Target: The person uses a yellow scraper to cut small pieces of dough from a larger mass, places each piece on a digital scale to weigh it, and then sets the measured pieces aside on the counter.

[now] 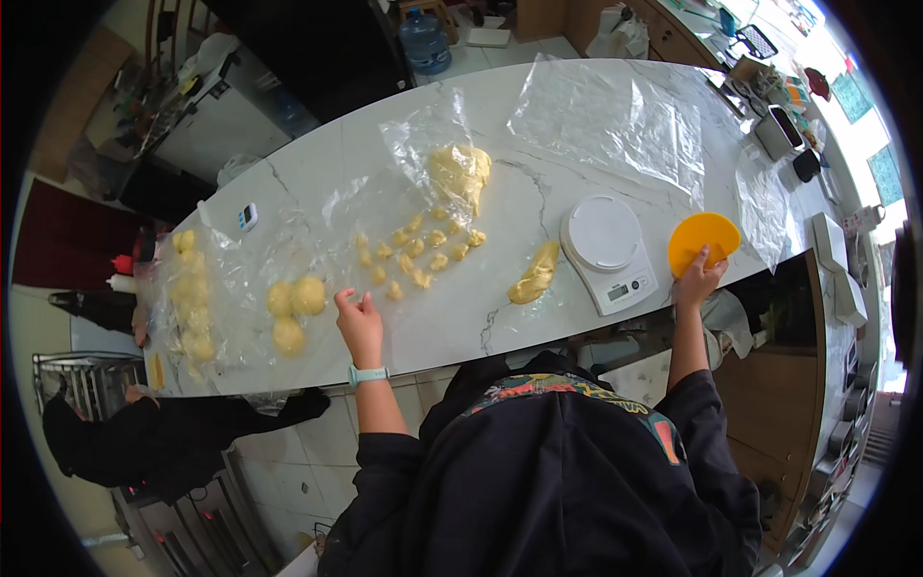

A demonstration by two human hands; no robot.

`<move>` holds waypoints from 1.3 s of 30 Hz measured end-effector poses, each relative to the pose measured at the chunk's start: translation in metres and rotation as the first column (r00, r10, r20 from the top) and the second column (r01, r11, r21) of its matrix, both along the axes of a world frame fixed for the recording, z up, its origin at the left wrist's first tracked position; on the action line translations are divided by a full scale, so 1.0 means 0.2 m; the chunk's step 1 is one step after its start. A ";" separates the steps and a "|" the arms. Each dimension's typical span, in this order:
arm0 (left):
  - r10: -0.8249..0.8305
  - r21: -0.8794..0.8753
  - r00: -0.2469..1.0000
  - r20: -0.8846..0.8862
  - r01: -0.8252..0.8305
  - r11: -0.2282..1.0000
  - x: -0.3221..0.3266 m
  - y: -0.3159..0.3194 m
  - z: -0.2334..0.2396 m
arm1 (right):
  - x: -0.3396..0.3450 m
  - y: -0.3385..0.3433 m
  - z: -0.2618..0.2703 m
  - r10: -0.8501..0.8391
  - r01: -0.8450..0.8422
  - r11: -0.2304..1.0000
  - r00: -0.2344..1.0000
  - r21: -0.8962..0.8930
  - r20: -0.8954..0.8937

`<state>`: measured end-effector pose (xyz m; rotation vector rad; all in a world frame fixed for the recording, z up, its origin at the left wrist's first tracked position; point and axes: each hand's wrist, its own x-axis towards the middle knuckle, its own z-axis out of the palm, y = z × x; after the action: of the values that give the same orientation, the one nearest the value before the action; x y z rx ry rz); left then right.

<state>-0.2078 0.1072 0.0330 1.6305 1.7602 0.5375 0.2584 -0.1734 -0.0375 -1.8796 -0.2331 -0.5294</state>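
My right hand [699,278] grips a yellow plastic dough scraper [704,241] at the counter's right front part. My left hand [358,321], fingers partly curled and apart, is over the front edge beside several small dough pieces [414,249]. It holds nothing that I can see. A long lump of dough [535,274] lies between my hands, left of a white digital kitchen scale [613,252] with a bare plate. Behind the small pieces, a large dough mass [459,177] is partly under clear plastic. Three round dough balls [290,314] rest left of my left hand.
More dough balls [191,296] lie under plastic film at the far left, near a white timer [247,216]. A large clear plastic sheet [613,122] covers the back right of the marble counter [433,332]. Another person [144,440] in dark clothes is at the left end.
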 end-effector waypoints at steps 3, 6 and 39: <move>0.081 0.746 0.976 -0.204 0.101 0.658 0.05 -0.06 -0.16 | -0.11 0.11 0.16 0.178 -0.158 0.937 0.983 0.311 -0.037; -0.413 0.637 0.907 0.080 0.272 0.722 0.32 -0.28 -0.10 | -0.34 0.28 0.41 0.578 -0.558 0.811 0.810 0.178 -0.096; -0.475 0.098 0.361 0.803 0.706 0.702 1.04 -0.39 -0.09 | -0.52 0.01 0.50 0.300 -0.296 0.926 0.954 0.233 0.017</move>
<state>-0.0007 0.0287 0.0146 1.3678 0.4521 0.5029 0.1546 -0.1712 0.0633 -1.5827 -0.4192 -0.3149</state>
